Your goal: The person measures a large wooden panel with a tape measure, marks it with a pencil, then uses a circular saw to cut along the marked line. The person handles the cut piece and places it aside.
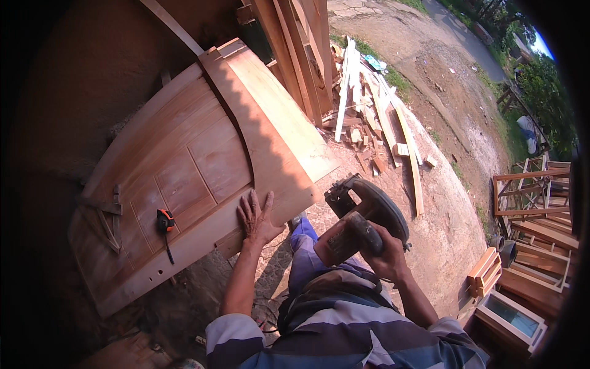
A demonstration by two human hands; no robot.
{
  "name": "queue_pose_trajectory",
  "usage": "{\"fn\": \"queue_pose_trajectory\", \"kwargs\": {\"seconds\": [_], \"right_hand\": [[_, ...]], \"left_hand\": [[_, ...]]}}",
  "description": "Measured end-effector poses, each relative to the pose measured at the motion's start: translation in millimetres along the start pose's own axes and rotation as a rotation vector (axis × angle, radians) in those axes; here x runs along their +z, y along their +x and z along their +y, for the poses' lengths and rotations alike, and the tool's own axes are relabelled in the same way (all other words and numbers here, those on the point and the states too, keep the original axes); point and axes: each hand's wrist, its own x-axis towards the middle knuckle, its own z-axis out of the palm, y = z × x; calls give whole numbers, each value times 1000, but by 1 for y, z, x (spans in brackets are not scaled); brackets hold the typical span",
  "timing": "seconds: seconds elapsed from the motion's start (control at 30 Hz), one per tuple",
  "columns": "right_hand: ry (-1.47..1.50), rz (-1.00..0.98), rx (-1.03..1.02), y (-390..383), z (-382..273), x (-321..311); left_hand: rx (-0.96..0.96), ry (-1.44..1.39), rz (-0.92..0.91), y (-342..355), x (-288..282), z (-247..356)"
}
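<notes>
A large wooden door panel [178, 178] lies raised in front of me to the left. Across its far right end rests a curved board [246, 111], half in shade and half in sun. My left hand [259, 219] lies flat with fingers spread at the near edge of the wood. In my right hand [386, 251] is a dark circular saw [375, 209], gripped by its handle and held off the right end of the panel, not touching it. On the panel lie an orange and black tape measure [165, 220] and a wooden try square [109, 215].
Tall planks [301, 55] lean beyond the panel. Offcuts and strips [378, 117] are heaped on the ground at the far right. Wooden frames [534, 215] and a framed pane [511, 317] stand to the right. A narrow strip [172, 24] juts out behind the panel.
</notes>
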Motion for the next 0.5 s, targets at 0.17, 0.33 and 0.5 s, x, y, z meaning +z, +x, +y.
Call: {"fn": "queue_pose_trajectory", "kwargs": {"seconds": [0.17,0.33,0.5], "right_hand": [[57,88,-23,45,24,17],[4,96,-89,76,48,33],[25,57,-11,92,65,46]], "left_hand": [[20,-15,38,2,1,-4],[31,-28,57,3,5,-6],[34,-92,101,2,8,-6]]}}
